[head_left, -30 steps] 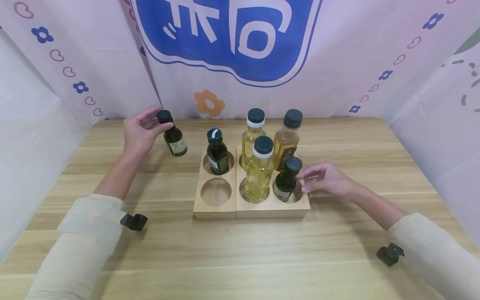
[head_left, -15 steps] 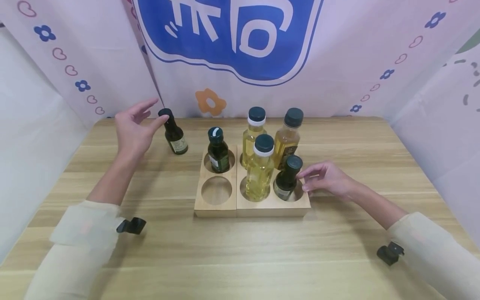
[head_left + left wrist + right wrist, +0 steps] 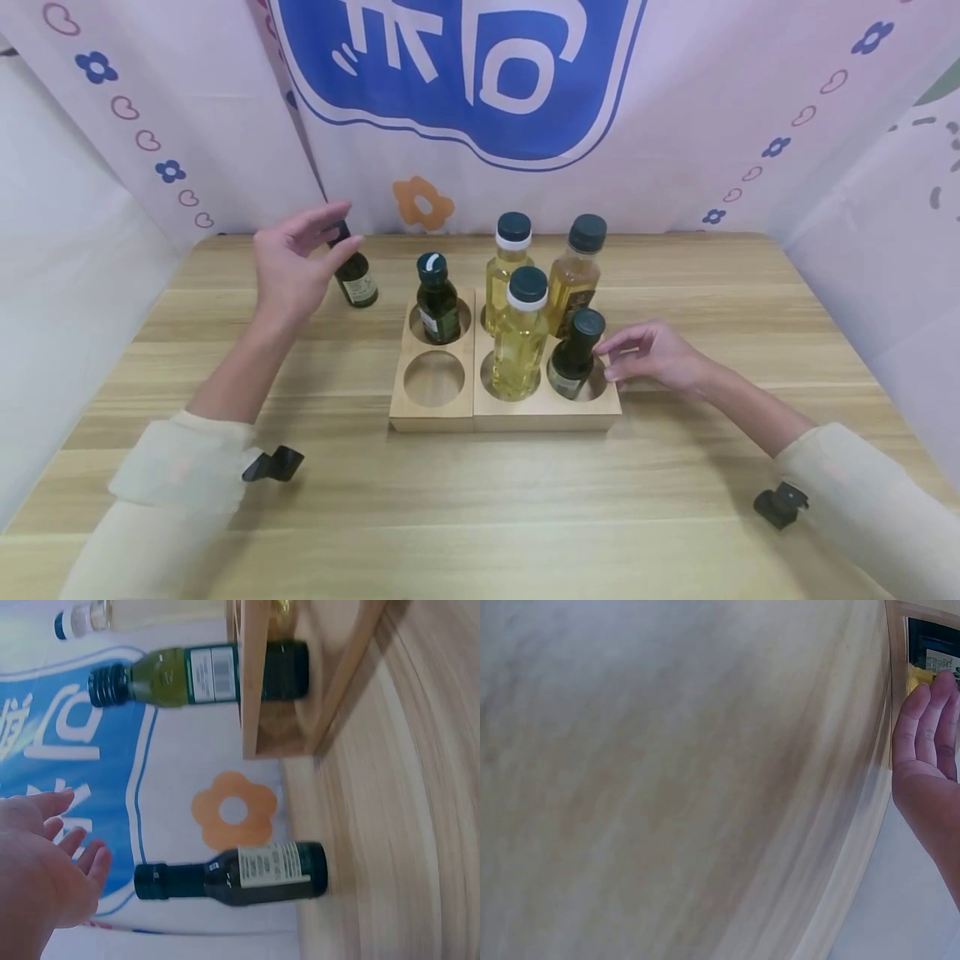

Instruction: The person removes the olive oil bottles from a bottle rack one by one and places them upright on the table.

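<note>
A small dark green bottle with a cream label (image 3: 360,289) stands upright on the table at the back left. My left hand (image 3: 291,271) hovers beside its neck, thumb and fingers spread. In the left wrist view a gap shows between the hand (image 3: 56,874) and the bottle's cap (image 3: 150,881). My right hand (image 3: 660,362) is at the right side of the wooden holder (image 3: 543,410), fingers loosely bent, fingertips right by a short dark bottle (image 3: 576,358) that leans in the front right hole. In the right wrist view its fingers (image 3: 926,724) overlap the holder.
Another dark green bottle (image 3: 438,312) sits in the holder's back left hole; the front left hole (image 3: 434,379) holds nothing. Two pale yellow oil bottles (image 3: 517,350) and an amber bottle (image 3: 573,279) fill other holes. A printed cloth (image 3: 660,125) hangs behind the wooden table (image 3: 465,517).
My left hand has come away from the dark bottle's cap, drawn back left, then shifted right again beside the neck. The bottle stays standing. My right hand has hardly moved.
</note>
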`<state>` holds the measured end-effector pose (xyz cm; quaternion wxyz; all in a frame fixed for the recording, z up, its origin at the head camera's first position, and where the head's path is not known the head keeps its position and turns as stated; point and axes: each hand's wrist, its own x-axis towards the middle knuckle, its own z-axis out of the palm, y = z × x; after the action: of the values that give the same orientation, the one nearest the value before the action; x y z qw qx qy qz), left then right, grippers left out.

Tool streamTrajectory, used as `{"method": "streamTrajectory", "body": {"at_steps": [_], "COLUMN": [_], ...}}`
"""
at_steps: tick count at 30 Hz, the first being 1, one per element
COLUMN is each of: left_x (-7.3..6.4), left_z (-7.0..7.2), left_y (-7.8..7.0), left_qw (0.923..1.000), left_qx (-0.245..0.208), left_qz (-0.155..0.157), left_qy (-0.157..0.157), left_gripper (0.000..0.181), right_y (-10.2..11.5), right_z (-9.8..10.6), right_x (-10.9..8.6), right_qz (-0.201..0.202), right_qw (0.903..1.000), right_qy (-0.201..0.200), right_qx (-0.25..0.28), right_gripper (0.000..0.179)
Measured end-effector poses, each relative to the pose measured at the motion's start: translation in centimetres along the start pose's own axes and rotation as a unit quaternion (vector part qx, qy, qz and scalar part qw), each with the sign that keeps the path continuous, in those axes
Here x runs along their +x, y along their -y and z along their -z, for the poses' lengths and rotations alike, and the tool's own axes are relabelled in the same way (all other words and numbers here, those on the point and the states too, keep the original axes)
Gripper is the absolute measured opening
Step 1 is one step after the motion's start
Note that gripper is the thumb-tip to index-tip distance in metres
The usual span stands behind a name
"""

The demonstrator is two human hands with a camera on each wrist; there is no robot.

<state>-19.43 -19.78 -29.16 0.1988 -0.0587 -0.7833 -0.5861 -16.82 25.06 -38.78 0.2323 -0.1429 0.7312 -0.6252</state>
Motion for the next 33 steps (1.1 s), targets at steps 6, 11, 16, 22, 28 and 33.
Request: {"method": "streamTrajectory", "body": {"at_steps": [6, 11, 16, 22, 28, 33], "left_x": [-1.4, -2.0, -2.0, -2.1, -2.1, -2.1], "left_z": [-1.3, -2.5, -3.3, -3.8, -4.2, -4.5], "left_y": [-0.6, -0.5, -0.3, 0.2, 0.6, 0.7], "left_qw": [0.9939, 0.9818, 0.9769, 0.9726, 0.9716, 0.9743], "left_qx": [-0.019, -0.026, -0.038, -0.055, -0.064, -0.070], "left_qz": [-0.009, -0.009, 0.006, 0.022, 0.026, 0.026], "left_qy": [0.108, 0.188, 0.210, 0.225, 0.226, 0.212], "left_gripper": [0.037, 0.040, 0.044, 0.051, 0.051, 0.047], "right_y": [0.3, 0.4, 0.4, 0.3, 0.3, 0.3], "right_z": [0.0, 0.0, 0.1, 0.1, 0.1, 0.1], "right_x": [-0.1, 0.0, 0.0, 0.1, 0.1, 0.2], "right_qz": [-0.005, -0.007, -0.011, -0.006, -0.013, -0.020], "right_qw": [1.0000, 1.0000, 0.9998, 0.9998, 0.9998, 0.9997], "right_qy": [-0.001, -0.004, -0.009, -0.006, -0.006, -0.005], "right_qx": [-0.001, -0.004, -0.011, -0.015, -0.016, -0.009], "right_gripper": [0.037, 0.037, 0.035, 0.035, 0.035, 0.036]}}
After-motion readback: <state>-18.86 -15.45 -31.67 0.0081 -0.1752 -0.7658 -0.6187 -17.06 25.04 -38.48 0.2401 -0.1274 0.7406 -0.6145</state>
